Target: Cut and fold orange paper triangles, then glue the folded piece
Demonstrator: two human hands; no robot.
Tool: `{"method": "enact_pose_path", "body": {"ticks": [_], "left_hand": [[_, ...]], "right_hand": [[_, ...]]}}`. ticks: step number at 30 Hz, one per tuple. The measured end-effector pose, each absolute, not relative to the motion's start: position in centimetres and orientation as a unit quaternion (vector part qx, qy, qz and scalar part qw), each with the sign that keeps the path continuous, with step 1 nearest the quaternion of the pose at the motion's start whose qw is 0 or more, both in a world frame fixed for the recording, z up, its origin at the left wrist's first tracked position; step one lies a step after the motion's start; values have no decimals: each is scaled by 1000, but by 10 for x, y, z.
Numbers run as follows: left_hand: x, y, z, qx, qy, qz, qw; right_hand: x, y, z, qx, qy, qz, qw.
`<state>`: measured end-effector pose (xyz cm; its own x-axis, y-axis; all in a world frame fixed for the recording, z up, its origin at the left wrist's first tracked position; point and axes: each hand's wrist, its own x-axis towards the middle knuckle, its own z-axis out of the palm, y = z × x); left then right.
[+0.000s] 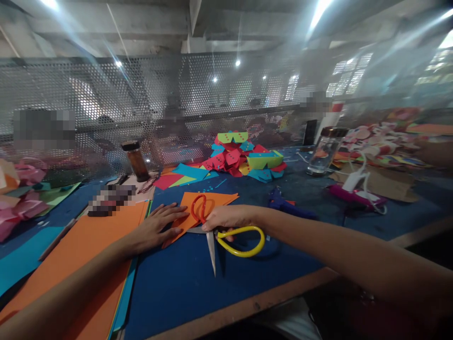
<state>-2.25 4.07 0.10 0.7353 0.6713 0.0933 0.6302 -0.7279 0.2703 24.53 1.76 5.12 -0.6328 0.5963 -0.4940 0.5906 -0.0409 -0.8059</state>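
Observation:
My left hand [161, 228] lies flat with its fingers stretched over the left end of a folded-looking orange paper piece [215, 199] on the blue table. Close beside it, my right hand [226, 219] is closed round the middle of a pair of scissors [244, 253] with one red and one yellow handle loop. The blades are spread apart: one points toward the table's front edge, the other runs left by my left fingertips. Part of the orange paper is hidden behind the red loop and both hands.
Large orange sheets [102, 255] are stacked at left. Paper glasses [265, 160] in several colours are heaped at the back, near a dark bottle [136, 163]. A blue glue gun [288, 204], a magenta device [368, 197] with white cables and a glass bottle [323, 153] stand or lie at right.

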Motion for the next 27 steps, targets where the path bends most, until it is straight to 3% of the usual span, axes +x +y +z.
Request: {"method": "enact_pose_path", "body": {"ticks": [27], "left_hand": [[-25, 44, -2, 931, 343, 86, 95]], "right_hand": [[241, 14, 50, -436, -686, 582, 18]]}}
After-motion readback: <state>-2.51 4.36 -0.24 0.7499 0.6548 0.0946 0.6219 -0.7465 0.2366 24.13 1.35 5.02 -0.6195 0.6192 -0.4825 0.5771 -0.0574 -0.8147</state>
